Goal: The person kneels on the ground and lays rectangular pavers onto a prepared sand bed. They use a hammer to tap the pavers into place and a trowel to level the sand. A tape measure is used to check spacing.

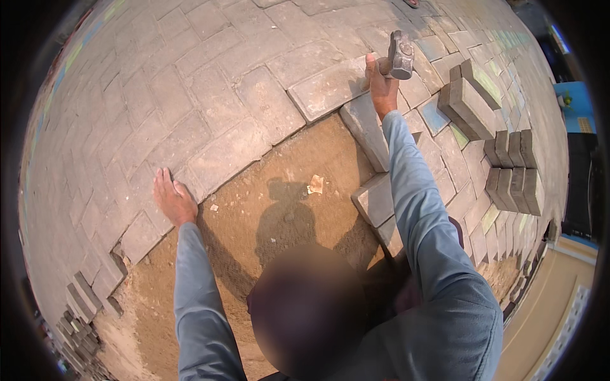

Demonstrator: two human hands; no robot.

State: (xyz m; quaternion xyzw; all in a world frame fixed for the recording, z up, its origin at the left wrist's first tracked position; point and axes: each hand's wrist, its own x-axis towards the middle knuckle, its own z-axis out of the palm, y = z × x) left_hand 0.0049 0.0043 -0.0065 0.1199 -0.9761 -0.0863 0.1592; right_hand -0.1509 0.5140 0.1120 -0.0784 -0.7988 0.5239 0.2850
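Blurred dark dome nearest, low centre. Left hand flat, empty, on edge pavers beside sand; right hand grips club hammer beyond sand. Hard leaning could tip edge pavers; glancing blows, chip them.

The person wears a grey-blue top with long, plain sleeves. The left sleeve and right sleeve narrow toward the wrists, with soft creases along the cloth. The left hand and right hand are bare. Around the middle of the body, dark blur hides the clothing.
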